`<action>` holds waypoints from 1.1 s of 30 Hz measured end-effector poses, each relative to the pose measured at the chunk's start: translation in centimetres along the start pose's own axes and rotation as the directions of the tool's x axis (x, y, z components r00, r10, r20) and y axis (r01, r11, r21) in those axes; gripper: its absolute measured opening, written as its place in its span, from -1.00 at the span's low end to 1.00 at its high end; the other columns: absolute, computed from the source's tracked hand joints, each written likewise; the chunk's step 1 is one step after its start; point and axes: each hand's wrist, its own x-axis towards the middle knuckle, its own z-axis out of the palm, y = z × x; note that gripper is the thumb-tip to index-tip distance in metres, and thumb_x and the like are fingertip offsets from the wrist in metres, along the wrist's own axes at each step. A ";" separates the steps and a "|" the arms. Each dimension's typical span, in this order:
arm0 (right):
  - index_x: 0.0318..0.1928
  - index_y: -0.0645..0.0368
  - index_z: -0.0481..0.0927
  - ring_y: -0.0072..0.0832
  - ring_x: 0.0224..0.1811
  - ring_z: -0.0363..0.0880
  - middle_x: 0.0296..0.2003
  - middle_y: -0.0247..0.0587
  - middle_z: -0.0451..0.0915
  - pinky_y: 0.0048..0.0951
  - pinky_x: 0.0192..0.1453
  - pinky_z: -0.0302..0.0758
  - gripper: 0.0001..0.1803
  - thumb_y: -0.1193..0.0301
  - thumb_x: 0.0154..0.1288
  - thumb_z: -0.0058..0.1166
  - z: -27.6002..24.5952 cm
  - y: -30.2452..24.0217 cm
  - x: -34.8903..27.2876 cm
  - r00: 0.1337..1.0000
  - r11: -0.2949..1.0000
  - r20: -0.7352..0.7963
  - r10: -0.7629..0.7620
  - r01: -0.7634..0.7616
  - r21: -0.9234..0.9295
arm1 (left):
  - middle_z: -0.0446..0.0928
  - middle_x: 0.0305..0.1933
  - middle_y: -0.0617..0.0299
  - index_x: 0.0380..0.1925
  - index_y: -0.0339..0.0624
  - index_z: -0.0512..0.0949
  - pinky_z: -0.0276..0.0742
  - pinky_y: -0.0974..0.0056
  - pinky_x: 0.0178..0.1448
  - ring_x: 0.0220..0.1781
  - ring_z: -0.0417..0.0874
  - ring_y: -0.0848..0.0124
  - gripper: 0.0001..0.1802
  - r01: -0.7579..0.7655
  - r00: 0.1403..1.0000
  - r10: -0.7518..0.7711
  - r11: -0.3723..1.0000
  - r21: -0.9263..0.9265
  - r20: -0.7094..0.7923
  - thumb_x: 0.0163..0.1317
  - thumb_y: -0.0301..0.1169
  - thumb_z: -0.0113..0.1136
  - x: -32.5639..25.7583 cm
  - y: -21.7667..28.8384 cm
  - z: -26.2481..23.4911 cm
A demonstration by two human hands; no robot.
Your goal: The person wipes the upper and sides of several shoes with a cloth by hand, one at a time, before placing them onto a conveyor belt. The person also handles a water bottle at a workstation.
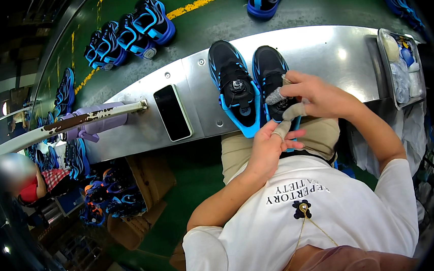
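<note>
Black-blue sneaker (268, 62) on metal surface (317, 51), right of matching sneaker (226, 63). Right hand (321, 95) over its opening, fingers bent, can't tell grip. Left hand (266, 149) at heel, fingers apart.

- White T-shirt (336, 223), four o'clock from the view's centre: bore two lines of dark capital letters (296, 188) across the chest, inverted in view; one end of the lettering ran into folds.
- Same garment, between four and five o'clock: carried a small dark figure emblem (297, 214), partly covered by a pendant (304, 207).
- Black-and-blue shoe (225, 58), just past twelve o'clock: showed a round, pale-printed mark (245, 111) inside the heel; characters too small to read surely.
- Shoe on the green surface (155, 22), eleven o'clock: had a round pale heel label (149, 53), its marking illegible.
</note>
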 end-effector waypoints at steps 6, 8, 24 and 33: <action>-0.15 0.20 0.53 -0.07 -0.29 0.46 -0.36 -0.08 0.42 -0.18 -0.26 0.40 -0.66 0.47 0.00 0.23 1.6 -0.2 -0.7 0.991 0.991 -0.099 0.089 -0.098 -0.086 | 0.47 0.12 0.12 0.10 -0.37 0.37 0.64 0.23 -0.08 0.06 0.60 0.13 -0.68 0.001 1.000 -0.002 1.000 -0.019 -0.030 0.43 -0.44 -0.11 -0.1 -0.1 0.6; -0.17 0.21 0.52 -0.07 -0.30 0.48 -0.36 -0.08 0.43 -0.18 -0.27 0.41 -0.68 0.51 -0.02 0.21 0.3 0.0 -0.5 0.999 0.999 -0.041 0.021 -0.022 -0.023 | 0.46 0.13 0.11 0.10 -0.37 0.37 0.64 0.23 -0.08 0.06 0.60 0.13 -0.68 -0.011 1.000 0.010 1.000 -0.028 -0.023 0.42 -0.46 -0.12 0.0 -0.5 0.5; -0.25 0.22 0.53 -0.10 -0.29 0.47 -0.31 -0.09 0.38 -0.21 -0.28 0.39 -0.64 0.38 -0.07 0.32 1.8 0.2 -1.5 0.980 0.991 -0.180 0.086 -0.102 -0.083 | 0.44 0.14 0.06 0.10 -0.38 0.36 0.63 0.18 -0.02 0.10 0.58 0.12 -0.68 -0.006 1.000 0.006 0.999 -0.050 0.000 0.39 -0.53 -0.16 0.3 -0.9 1.1; -0.27 0.23 0.51 -0.16 -0.36 0.47 -0.42 -0.11 0.40 -0.20 -0.32 0.41 -0.63 0.31 -0.04 0.35 2.4 0.2 -1.9 0.975 0.989 -0.219 -0.036 0.003 -0.148 | 0.48 0.11 0.02 0.13 -0.38 0.32 0.61 0.21 -0.02 0.04 0.61 0.13 -0.66 -0.072 0.997 0.073 0.994 -0.077 0.007 0.41 -0.47 -0.12 0.6 -0.9 1.9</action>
